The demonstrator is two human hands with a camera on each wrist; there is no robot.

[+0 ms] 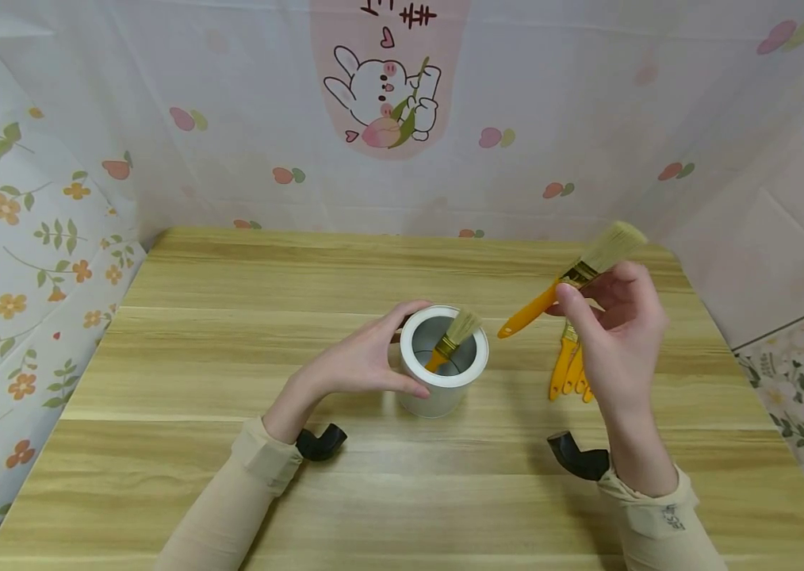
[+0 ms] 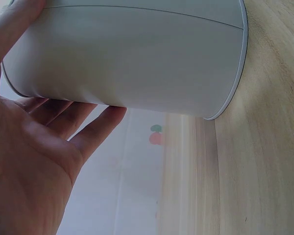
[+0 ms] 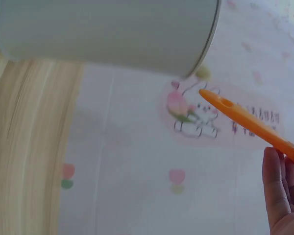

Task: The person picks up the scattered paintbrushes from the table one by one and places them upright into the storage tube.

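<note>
A white can with an open top stands upright on the table. One paintbrush leans inside it, bristles up past the rim. My left hand holds the can from its left side, thumb at the front and fingers behind; the left wrist view shows the fingertips against the can wall. Right of the can and above the table, my right hand pinches a second paintbrush, its bristles up to the right. The orange handle end points toward the can in the right wrist view.
Several more orange-handled paintbrushes lie on the wooden table under my right hand, which partly hides them. A patterned cloth hangs behind the table's far edge. Black curved pieces are at both wrists.
</note>
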